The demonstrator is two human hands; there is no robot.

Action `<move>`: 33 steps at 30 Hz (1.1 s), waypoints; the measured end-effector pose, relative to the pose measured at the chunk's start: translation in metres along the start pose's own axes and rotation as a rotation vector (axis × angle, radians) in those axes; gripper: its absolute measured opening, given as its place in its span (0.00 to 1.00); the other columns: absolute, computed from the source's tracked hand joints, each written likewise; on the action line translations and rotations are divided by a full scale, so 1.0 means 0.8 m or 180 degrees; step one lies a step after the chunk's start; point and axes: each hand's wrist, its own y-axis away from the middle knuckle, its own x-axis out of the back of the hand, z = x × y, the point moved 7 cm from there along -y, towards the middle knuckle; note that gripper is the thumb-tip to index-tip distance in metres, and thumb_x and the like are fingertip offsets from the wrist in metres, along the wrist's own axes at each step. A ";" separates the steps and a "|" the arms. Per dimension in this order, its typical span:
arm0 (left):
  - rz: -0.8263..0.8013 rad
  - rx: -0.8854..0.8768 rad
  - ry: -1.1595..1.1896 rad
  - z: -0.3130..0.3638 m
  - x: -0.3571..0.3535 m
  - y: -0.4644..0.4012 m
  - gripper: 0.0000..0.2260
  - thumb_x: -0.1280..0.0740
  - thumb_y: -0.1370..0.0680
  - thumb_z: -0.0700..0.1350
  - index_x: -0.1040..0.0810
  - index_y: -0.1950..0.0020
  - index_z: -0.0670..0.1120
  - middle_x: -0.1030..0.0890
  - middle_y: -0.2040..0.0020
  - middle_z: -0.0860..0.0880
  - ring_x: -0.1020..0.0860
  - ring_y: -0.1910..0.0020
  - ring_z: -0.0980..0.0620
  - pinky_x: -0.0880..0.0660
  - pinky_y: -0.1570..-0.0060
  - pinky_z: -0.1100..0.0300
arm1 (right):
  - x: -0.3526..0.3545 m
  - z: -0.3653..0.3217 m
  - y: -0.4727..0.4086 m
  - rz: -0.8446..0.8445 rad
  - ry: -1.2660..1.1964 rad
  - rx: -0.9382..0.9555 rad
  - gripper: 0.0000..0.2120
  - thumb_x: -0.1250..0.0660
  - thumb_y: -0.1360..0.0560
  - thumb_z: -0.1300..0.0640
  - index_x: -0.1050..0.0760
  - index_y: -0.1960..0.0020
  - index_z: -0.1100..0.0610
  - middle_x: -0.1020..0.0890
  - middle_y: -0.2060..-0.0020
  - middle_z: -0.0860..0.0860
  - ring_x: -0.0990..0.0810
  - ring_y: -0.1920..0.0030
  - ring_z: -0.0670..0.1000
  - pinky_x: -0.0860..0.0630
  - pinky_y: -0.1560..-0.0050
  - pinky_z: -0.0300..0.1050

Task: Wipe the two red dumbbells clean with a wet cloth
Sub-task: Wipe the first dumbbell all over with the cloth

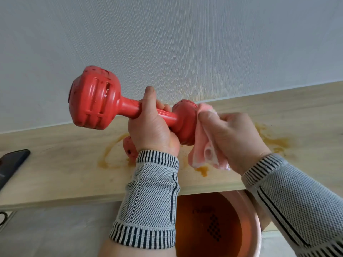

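From the head view, the left hand (150, 130) wraps its fingers around the bar of a red dumbbell (130, 108) at centre frame, above the tabletop (55, 164). The right hand (233, 138) pinches a pink cloth (202, 145) against its right-hand head. Its long axis runs upper left to lower right. It looks rigid, hefty, perhaps slick when wet; the bar is the sure hold. The second dumbbell (129, 148) peeks out below.

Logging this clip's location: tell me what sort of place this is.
Probably a room at home, not a gym: a pale wooden shelf against a textured wall, a tiled floor, and a washbasin of brownish water below.
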 end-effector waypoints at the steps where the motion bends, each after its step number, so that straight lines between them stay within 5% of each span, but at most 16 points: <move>1: -0.0010 0.0013 0.0009 -0.001 -0.001 0.002 0.14 0.29 0.24 0.43 0.28 0.68 0.46 0.29 0.75 0.53 0.28 0.76 0.55 0.27 0.70 0.61 | 0.005 -0.003 -0.002 0.0036 -0.0110 -0.0071 0.22 0.34 0.25 0.49 0.28 0.75 0.57 0.23 0.79 0.57 0.28 0.81 0.50 0.34 0.80 0.37; 9: 0.0314 0.0086 0.0067 0.000 0.011 -0.007 0.12 0.29 0.24 0.45 0.27 0.65 0.47 0.28 0.72 0.53 0.27 0.74 0.57 0.27 0.69 0.64 | -0.021 -0.008 0.016 -0.0435 -0.0090 0.0263 0.05 0.34 0.27 0.61 0.24 0.60 0.62 0.20 0.76 0.59 0.27 0.82 0.52 0.37 0.83 0.35; 14: 0.0209 0.0136 0.0141 -0.005 0.005 0.001 0.13 0.30 0.23 0.43 0.28 0.66 0.47 0.28 0.74 0.53 0.28 0.75 0.56 0.27 0.71 0.63 | -0.005 -0.007 0.007 0.0052 -0.0385 0.0096 0.17 0.35 0.26 0.55 0.30 0.72 0.58 0.26 0.81 0.60 0.33 0.83 0.51 0.39 0.81 0.34; 20: 0.0173 0.0043 0.0199 0.005 0.003 -0.006 0.11 0.29 0.24 0.44 0.27 0.64 0.48 0.28 0.71 0.53 0.27 0.71 0.55 0.27 0.68 0.62 | -0.023 -0.002 0.004 -0.1028 -0.1168 -0.0411 0.18 0.38 0.29 0.50 0.28 0.69 0.64 0.27 0.79 0.64 0.32 0.80 0.55 0.37 0.77 0.41; 23: 0.0177 -0.0024 0.0143 0.006 0.006 -0.007 0.12 0.29 0.23 0.44 0.28 0.65 0.48 0.28 0.71 0.53 0.27 0.71 0.55 0.27 0.68 0.62 | -0.020 0.002 0.002 -0.0847 -0.1139 -0.0551 0.23 0.40 0.26 0.50 0.29 0.73 0.65 0.28 0.81 0.63 0.33 0.81 0.56 0.36 0.78 0.40; 31: 0.0019 -0.0286 -0.0172 0.006 0.001 0.005 0.13 0.30 0.23 0.43 0.29 0.66 0.47 0.28 0.75 0.55 0.27 0.73 0.56 0.27 0.69 0.62 | -0.016 0.003 0.004 -0.0494 -0.0735 -0.0444 0.18 0.36 0.24 0.50 0.29 0.66 0.62 0.25 0.73 0.70 0.33 0.83 0.52 0.38 0.80 0.33; 33: 0.0021 -0.0311 -0.0210 0.006 0.001 0.006 0.13 0.30 0.23 0.43 0.29 0.65 0.47 0.28 0.74 0.54 0.27 0.73 0.56 0.27 0.69 0.63 | -0.018 0.008 0.004 -0.0530 -0.0766 -0.0414 0.15 0.35 0.25 0.53 0.30 0.66 0.61 0.27 0.72 0.66 0.34 0.83 0.51 0.39 0.80 0.33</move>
